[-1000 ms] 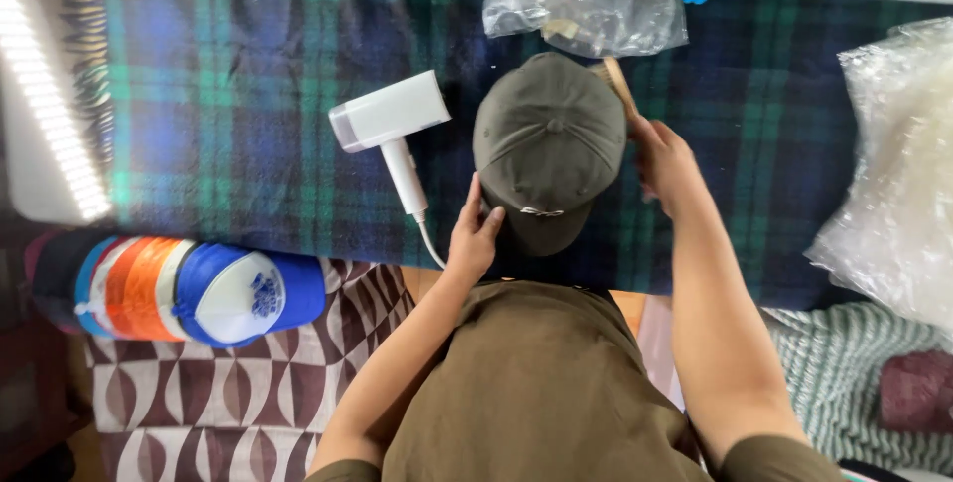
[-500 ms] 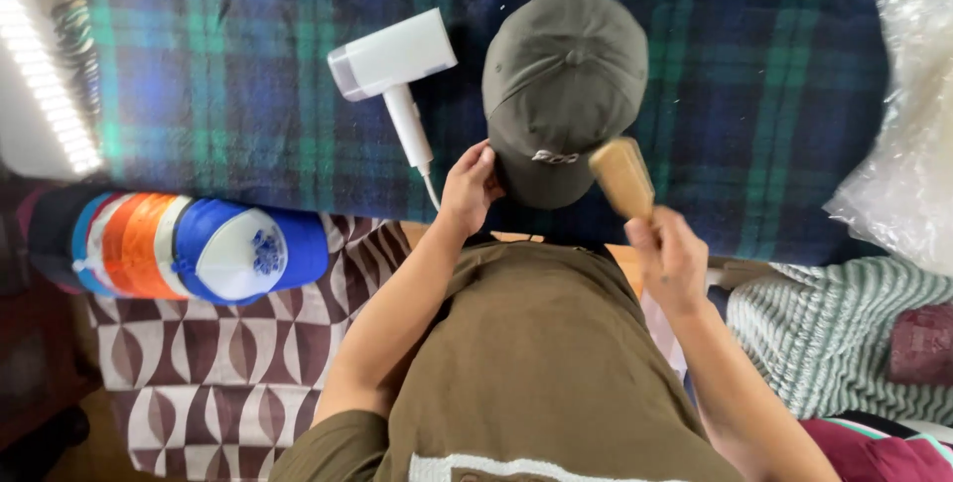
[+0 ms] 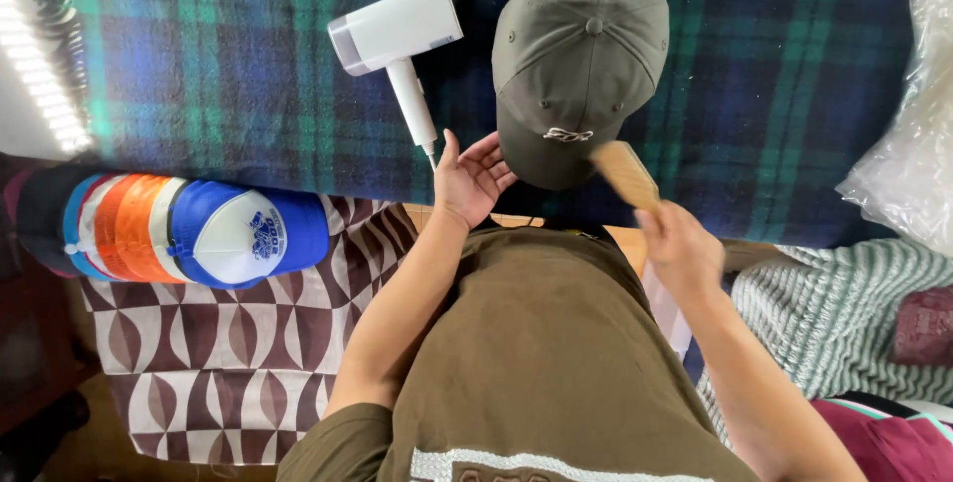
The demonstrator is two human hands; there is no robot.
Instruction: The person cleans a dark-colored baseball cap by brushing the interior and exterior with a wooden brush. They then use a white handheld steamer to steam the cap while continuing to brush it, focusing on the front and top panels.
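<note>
Right hand (image 3: pixel 680 244), nearest the body, grips a wooden brush (image 3: pixel 625 172) at the brim of the olive cap (image 3: pixel 576 55); left hand (image 3: pixel 472 179) lies open against that brim's other side. Short, light strokes with the cap steadied look best. Beyond the cap's left lies a white hairdryer (image 3: pixel 397 40)

Left hand (image 3: pixel 472 176) is reaching out toward the far side with the forearm angled up from the elbow, palm turned right, fingers loosely spread and slightly curled. Right hand (image 3: pixel 680 244) sits nearer, off to the right, closed in a fist-type grip (a bit blurry), forearm running down toward the near right corner.
</note>
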